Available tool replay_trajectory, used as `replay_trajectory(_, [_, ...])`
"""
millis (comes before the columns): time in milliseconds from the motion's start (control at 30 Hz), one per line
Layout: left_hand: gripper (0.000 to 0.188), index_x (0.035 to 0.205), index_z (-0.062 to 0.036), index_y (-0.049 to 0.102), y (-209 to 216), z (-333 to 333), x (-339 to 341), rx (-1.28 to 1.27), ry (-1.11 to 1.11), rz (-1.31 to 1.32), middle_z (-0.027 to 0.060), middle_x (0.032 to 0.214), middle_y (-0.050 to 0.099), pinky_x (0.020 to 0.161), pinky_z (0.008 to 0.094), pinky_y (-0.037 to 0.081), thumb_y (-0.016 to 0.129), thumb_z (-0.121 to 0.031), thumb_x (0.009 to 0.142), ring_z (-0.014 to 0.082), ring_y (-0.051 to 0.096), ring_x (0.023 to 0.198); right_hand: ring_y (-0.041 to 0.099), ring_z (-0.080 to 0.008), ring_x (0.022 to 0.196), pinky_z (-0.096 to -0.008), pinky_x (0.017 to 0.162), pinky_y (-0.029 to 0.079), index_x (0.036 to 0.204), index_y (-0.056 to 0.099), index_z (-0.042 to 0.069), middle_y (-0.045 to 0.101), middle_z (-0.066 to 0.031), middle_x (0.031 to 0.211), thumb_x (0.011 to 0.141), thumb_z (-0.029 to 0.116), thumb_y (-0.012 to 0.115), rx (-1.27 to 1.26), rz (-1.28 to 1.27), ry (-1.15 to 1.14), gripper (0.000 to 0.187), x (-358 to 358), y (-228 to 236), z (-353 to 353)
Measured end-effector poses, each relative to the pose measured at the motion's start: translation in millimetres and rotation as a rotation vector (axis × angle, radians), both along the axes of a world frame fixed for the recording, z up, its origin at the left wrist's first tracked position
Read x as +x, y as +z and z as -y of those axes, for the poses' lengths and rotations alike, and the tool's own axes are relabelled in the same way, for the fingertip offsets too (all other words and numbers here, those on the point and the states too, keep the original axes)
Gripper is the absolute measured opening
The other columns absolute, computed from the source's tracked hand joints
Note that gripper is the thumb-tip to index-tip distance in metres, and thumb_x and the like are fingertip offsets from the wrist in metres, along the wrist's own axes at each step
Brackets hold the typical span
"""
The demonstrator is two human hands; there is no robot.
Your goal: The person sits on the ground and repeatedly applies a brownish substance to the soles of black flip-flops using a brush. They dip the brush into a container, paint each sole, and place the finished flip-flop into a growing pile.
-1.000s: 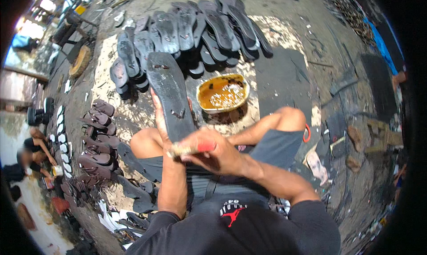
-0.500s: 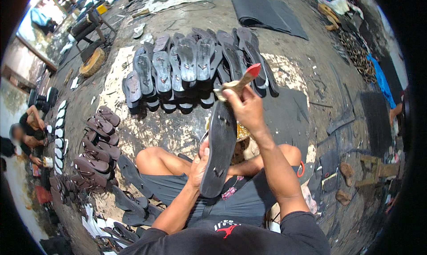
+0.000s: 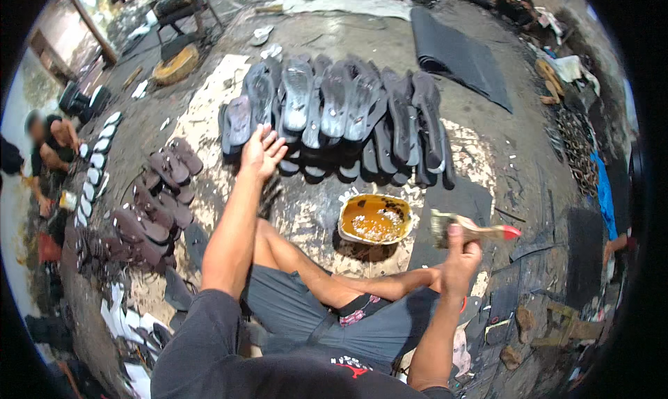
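The left hand (image 3: 263, 155) has its fingers (image 3: 259, 136) spread near the piled sandal soles (image 3: 332, 105). The right hand's (image 3: 460, 258) fingers pinch a red-tipped paintbrush (image 3: 480, 230), right of a bowl (image 3: 372, 242) of amber liquid (image 3: 370, 217).

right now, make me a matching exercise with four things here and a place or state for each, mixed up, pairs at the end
Things:
1. left hand
2. right hand
3. bowl
4. black sheet

Places or states:
A. on the floor beyond the piled soles
B. gripping a brush
C. open, fingers spread
D. containing amber liquid

Pairs: 1-C, 2-B, 3-D, 4-A
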State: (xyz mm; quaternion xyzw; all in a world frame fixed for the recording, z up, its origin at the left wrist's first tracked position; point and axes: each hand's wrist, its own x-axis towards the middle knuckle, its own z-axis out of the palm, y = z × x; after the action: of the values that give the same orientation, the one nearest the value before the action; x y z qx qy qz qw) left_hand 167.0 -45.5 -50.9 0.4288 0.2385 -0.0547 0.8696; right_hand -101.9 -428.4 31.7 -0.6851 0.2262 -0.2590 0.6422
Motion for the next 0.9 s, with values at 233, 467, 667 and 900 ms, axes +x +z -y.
replay_trajectory(233, [0.093, 0.149, 0.0007, 0.046, -64.0, -203.8, -240.3, 1.710, 0.312, -0.286, 0.0297, 0.145, 0.052, 0.113, 0.0452, 0.039, 0.080, -0.054, 0.081, 0.0423, 0.054, 0.131, 0.059, -0.0108, 0.104, -0.0280, 0.094, 0.048, 0.126, 0.064, -0.003, 0.066, -0.0046, 0.115, 0.106, 0.029, 0.060, 0.000, -0.036, -0.065, 0.038, -15.6, -66.4, 66.8])
replay_trajectory(467, [0.111, 0.146, 0.0152, 0.038, -102.8, -189.6, -335.9, 1.029, 0.082, -0.492, 0.0314, 0.142, 0.053, 0.112, 0.0431, 0.041, 0.089, -0.051, 0.072, 0.0382, 0.053, 0.131, 0.063, -0.0161, 0.108, -0.0316, 0.100, 0.048, 0.123, 0.068, -0.004, 0.071, -0.0091, 0.117, 0.102, 0.014, 0.064, -0.084, -0.001, 0.353, 0.028, 55.6, -66.3, -5.4])
replay_trajectory(667, [0.064, 0.156, 0.0020, 0.034, 11.9, -140.8, -316.2, 1.407, 0.132, 0.244, 0.0181, 0.148, 0.050, 0.111, 0.0353, 0.039, 0.064, -0.012, 0.101, 0.0247, 0.052, 0.129, 0.070, -0.0338, 0.096, -0.0454, 0.087, 0.054, 0.107, 0.077, 0.016, 0.076, -0.0127, 0.097, 0.088, 0.040, 0.076, -0.821, -0.327, 0.677, 0.030, 83.5, -111.6, -26.1])
replay_trajectory(900, [0.061, 0.147, 0.0013, 0.043, 27.0, -121.3, -361.4, 1.146, -0.095, 0.096, 0.0144, 0.147, 0.048, 0.113, 0.0356, 0.037, 0.066, 0.003, 0.091, 0.0231, 0.050, 0.132, 0.070, -0.0279, 0.098, -0.0443, 0.085, 0.052, 0.113, 0.075, 0.011, 0.077, -0.0100, 0.101, 0.092, 0.025, 0.074, -0.582, -0.013, 0.604, 0.025, 85.5, -100.9, -21.3])
